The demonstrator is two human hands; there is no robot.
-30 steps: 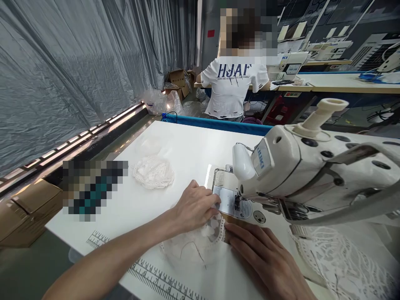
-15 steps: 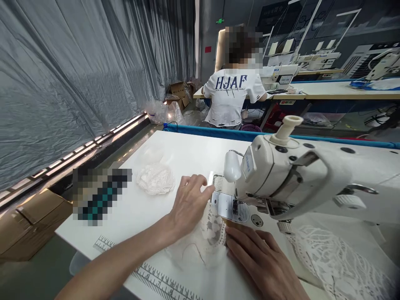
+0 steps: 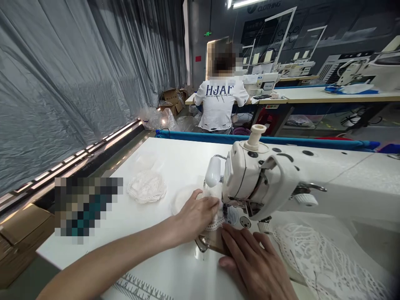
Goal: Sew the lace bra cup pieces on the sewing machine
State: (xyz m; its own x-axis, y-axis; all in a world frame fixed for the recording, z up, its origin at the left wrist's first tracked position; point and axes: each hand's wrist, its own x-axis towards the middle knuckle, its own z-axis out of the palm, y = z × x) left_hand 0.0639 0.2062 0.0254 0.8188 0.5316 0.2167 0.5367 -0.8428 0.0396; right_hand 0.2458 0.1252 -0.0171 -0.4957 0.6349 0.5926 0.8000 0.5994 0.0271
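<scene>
A white lace piece [image 3: 215,225] lies under the needle of a white sewing machine [image 3: 259,179], its scalloped edge toward me. My left hand [image 3: 198,216] is bent over it just left of the presser foot [image 3: 225,210], fingers closed on the lace; the fingertips are partly hidden. Palm down, my right hand [image 3: 254,260] rests in front of the needle area. Its fingers are stretched out, with the tips by the lace edge, and its thumb is apart. A bent metal part [image 3: 202,243] shows below my left hand.
Another folded lace piece [image 3: 146,186] lies on the white table [image 3: 168,154] at left. More lace [image 3: 321,258] is spread at right, below the machine arm. Ruler markings [image 3: 137,287] run along the front. A person in a white shirt [image 3: 220,104] sits ahead at another table.
My left hand has moved toward me and to the needle, carrying the lace, which now lies turned under the foot. My right hand stays by the needle area. The view has shifted right.
</scene>
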